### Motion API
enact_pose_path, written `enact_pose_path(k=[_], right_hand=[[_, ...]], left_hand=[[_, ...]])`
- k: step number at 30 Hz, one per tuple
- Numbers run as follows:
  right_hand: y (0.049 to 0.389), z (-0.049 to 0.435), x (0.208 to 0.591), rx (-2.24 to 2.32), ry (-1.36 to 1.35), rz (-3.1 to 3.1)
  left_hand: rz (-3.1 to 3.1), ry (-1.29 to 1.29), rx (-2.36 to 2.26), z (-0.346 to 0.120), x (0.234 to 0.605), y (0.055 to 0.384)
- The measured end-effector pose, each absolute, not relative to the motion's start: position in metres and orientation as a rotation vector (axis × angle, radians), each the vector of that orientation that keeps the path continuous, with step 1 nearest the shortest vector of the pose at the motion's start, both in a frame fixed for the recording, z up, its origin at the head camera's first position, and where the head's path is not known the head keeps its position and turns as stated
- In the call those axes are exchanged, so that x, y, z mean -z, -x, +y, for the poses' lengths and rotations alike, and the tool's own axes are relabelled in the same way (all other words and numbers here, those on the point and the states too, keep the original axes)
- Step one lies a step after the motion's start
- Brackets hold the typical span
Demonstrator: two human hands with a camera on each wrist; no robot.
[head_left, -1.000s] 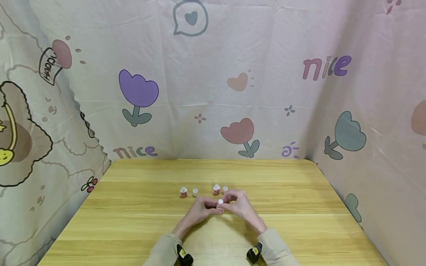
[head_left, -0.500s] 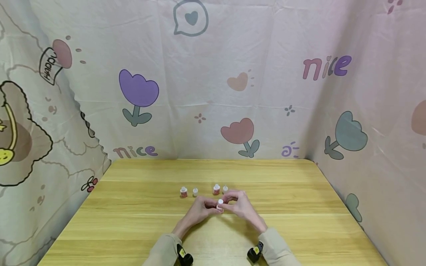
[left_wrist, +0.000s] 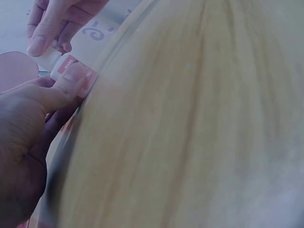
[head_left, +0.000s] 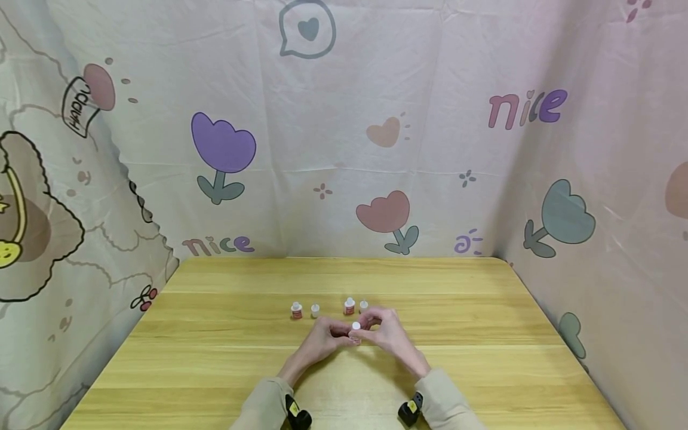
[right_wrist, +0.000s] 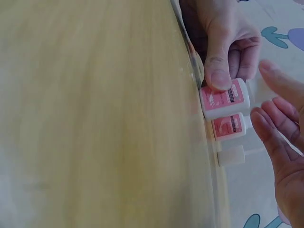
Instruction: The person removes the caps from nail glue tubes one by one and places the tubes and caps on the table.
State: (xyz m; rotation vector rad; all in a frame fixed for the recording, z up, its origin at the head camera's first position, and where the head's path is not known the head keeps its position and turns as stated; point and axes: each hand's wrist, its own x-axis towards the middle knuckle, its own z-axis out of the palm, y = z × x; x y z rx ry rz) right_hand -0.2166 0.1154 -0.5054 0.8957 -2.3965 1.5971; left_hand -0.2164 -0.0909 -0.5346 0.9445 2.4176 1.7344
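Note:
My left hand (head_left: 323, 339) grips a small white bottle (right_wrist: 241, 99) with a pink label, thumb across the label in both wrist views. The bottle stands upright close over the wooden table in the head view. My right hand (head_left: 391, 334) pinches the white cap (head_left: 356, 326) at the bottle's top between thumb and fingers. Beyond the hands, another pink-labelled bottle (head_left: 350, 307) stands upright, with a loose white cap (head_left: 364, 305) to its right. That cap's thin stem points up. The bottle's lower part is partly covered by fingers.
Farther left on the table (head_left: 226, 334) stands one more pink-labelled bottle (head_left: 297, 311), with a second loose white cap (head_left: 315, 311) beside it. A printed cloth (head_left: 322, 215) hangs behind the table's far edge and along both sides.

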Motion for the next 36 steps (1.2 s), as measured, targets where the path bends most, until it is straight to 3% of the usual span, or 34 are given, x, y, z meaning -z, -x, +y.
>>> enact_pose_path(k=[24,36], right_hand=[[0.2164,0.1176,0.5039,-1.629,-0.956,-2.41],[0.2161,0.1149,0.5054,-1.598,-0.858,-2.415]], left_hand=[[2.43,-0.905,-1.696,-0.0902,0.5319,0.2153],[2.404,-0.905,-1.692,-0.0913,0.5326,0.2164]])
